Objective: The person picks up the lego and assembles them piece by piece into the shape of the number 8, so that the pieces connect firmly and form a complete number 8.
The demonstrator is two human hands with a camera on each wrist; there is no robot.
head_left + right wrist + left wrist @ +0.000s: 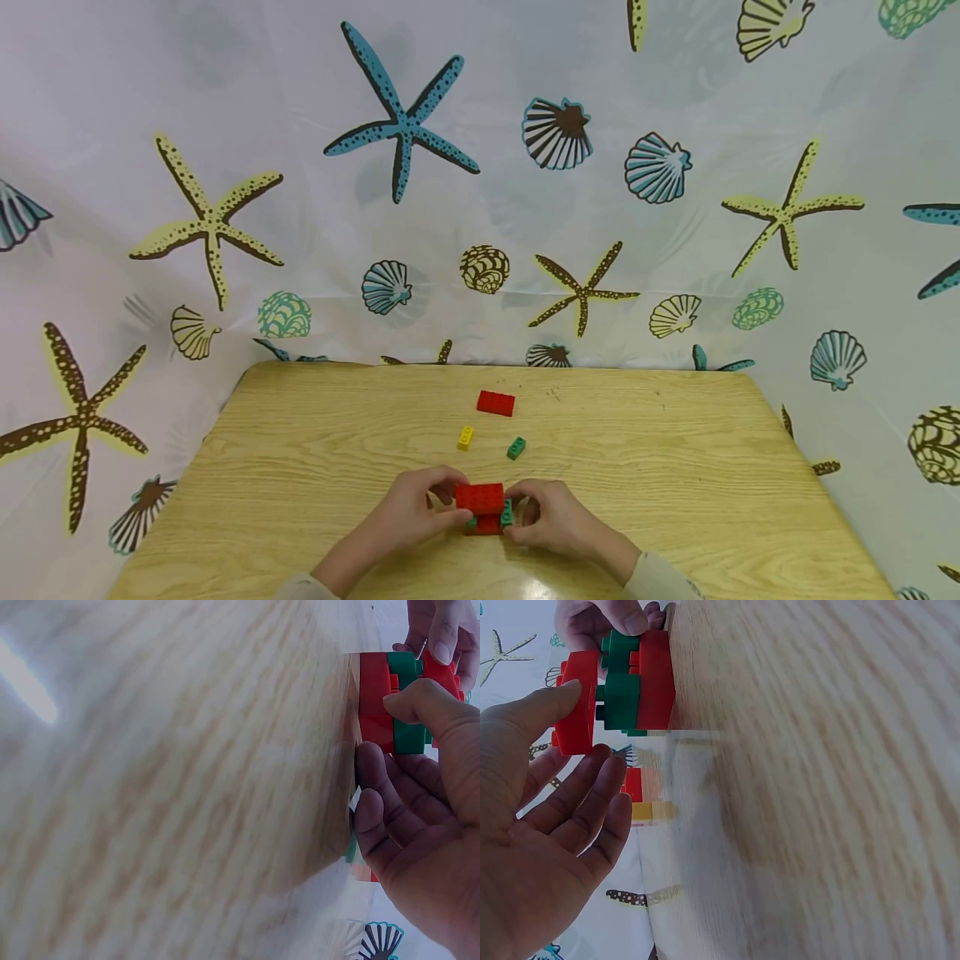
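Item 1: brick stack [482, 508], red over green over red, at the near edge of the wooden table [300, 467]. My left hand [408, 512] pinches its top red brick with thumb and fingers; my right hand [551, 518] grasps the green layer from the other side, so the stack is braced both ways.

Item 2: yellow brick [466, 437] and green brick [516, 447], loose, just beyond.

Item 3: red brick [496, 403], farthest.

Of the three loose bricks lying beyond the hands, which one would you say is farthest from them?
The loose red brick, the largest of the three. It lies farther back on the table than the small yellow brick and the small green brick.
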